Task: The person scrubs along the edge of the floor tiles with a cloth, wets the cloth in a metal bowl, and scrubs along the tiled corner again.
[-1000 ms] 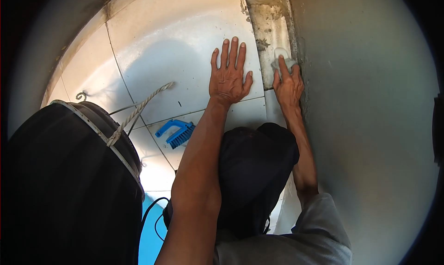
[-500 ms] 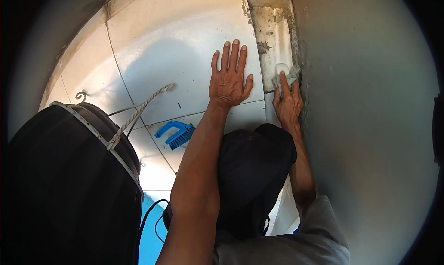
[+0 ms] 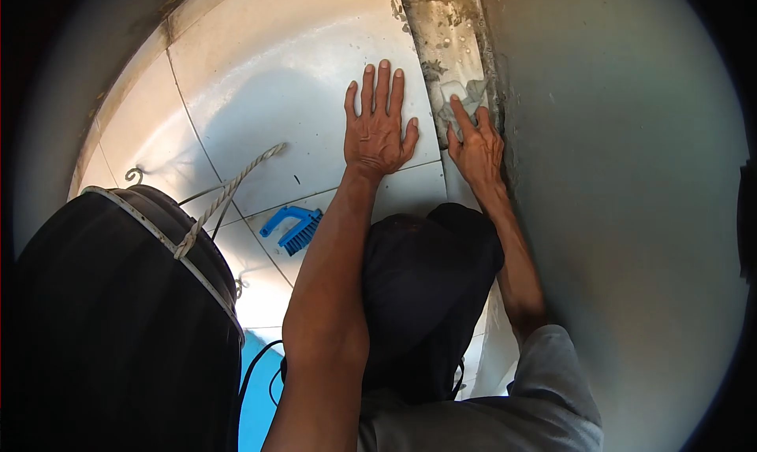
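My left hand (image 3: 376, 133) lies flat on a white tile (image 3: 315, 50), fingers spread, holding nothing. To its right, my right hand (image 3: 475, 141) presses a greyish-white cloth (image 3: 473, 97) onto a stained strip (image 3: 441, 38) beside the wall. The index finger reaches out on a white patch of it, and the other fingers are partly bent. Part of the cloth is hidden under the hand. A blue scrub brush (image 3: 293, 227) rests on the tiles to the left of my left forearm.
At the left stands a large dark container (image 3: 118, 310) with a metal rim and a twisted rope (image 3: 229, 193). A grey wall (image 3: 615, 176) rises along the right. My dark-clad knee (image 3: 430, 271) is between my arms. A drain grate shows at the top edge.
My right hand slid down the strip with the cloth, then came back up and turned slightly leftward. My left hand stays flat on the tile. The whole view has shifted a little.
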A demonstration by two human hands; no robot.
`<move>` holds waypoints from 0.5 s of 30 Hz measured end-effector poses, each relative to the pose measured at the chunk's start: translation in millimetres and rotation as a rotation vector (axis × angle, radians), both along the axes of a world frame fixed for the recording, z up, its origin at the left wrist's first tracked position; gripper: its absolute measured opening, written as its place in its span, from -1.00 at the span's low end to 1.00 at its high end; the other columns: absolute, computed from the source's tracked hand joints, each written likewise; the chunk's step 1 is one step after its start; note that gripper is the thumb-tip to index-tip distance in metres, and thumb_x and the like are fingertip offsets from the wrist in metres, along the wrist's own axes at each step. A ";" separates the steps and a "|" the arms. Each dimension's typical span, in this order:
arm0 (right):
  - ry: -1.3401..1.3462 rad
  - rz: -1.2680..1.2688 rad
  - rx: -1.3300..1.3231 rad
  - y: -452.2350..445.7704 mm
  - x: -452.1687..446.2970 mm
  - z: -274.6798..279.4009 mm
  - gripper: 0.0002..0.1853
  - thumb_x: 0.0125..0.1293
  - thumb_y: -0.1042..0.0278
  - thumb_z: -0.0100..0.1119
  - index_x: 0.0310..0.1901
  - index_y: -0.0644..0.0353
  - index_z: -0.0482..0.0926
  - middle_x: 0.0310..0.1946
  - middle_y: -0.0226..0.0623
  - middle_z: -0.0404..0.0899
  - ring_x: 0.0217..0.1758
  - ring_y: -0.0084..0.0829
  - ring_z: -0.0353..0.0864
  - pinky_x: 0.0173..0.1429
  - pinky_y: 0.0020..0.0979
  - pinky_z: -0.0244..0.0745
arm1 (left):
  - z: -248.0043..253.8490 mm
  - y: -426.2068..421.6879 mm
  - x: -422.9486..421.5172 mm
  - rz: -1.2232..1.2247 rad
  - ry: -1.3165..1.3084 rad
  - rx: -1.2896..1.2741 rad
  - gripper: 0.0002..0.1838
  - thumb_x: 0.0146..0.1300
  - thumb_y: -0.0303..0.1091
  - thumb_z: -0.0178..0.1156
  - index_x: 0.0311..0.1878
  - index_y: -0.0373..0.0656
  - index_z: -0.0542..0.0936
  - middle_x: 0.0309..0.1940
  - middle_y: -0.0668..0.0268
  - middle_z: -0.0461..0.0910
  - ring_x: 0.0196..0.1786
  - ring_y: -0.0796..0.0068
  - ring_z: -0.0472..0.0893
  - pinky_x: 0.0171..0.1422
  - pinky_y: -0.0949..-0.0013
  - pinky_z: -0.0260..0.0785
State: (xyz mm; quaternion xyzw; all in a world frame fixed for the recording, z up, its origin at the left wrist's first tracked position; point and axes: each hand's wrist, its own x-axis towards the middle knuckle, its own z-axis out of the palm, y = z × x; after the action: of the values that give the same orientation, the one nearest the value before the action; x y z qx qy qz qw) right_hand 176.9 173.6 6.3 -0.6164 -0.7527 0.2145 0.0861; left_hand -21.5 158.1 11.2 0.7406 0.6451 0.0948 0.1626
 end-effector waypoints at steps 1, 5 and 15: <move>0.025 -0.001 0.038 -0.4 -0.2 -3.5 -0.38 0.20 0.40 0.43 0.35 0.02 0.59 -0.12 0.07 0.49 -0.11 0.11 0.68 -0.08 0.00 0.64 | -0.4 -0.2 0.0 0.002 -0.004 0.004 -0.11 0.33 -0.03 0.11 0.63 -0.26 0.13 0.67 -0.03 0.00 0.70 -0.05 -0.03 0.70 -0.16 -0.26; 0.105 0.017 0.216 80.1 -39.0 -12.5 -0.41 0.20 0.41 0.42 0.32 0.03 0.61 -0.16 0.08 0.52 -0.14 0.10 0.70 -0.12 -0.01 0.65 | 1.2 -1.3 2.3 -0.008 -0.017 0.008 -0.12 0.33 -0.03 0.11 0.63 -0.25 0.14 0.67 -0.02 0.00 0.70 -0.05 -0.04 0.70 -0.16 -0.26; 0.036 -0.010 -0.086 8.9 3.1 17.9 -0.45 0.27 0.50 0.34 0.32 -0.06 0.64 -0.13 0.03 0.52 -0.10 0.09 0.67 -0.01 -0.05 0.62 | 0.6 -3.3 0.8 -0.005 -0.009 0.001 -0.12 0.33 -0.02 0.10 0.63 -0.24 0.14 0.66 -0.01 0.01 0.70 -0.05 -0.04 0.70 -0.17 -0.27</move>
State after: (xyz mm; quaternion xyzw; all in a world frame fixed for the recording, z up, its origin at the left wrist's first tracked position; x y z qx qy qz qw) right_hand 180.0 182.4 24.2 -0.6192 -0.7382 0.2573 0.0738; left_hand -20.7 154.8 11.8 0.7419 0.6423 0.0980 0.1656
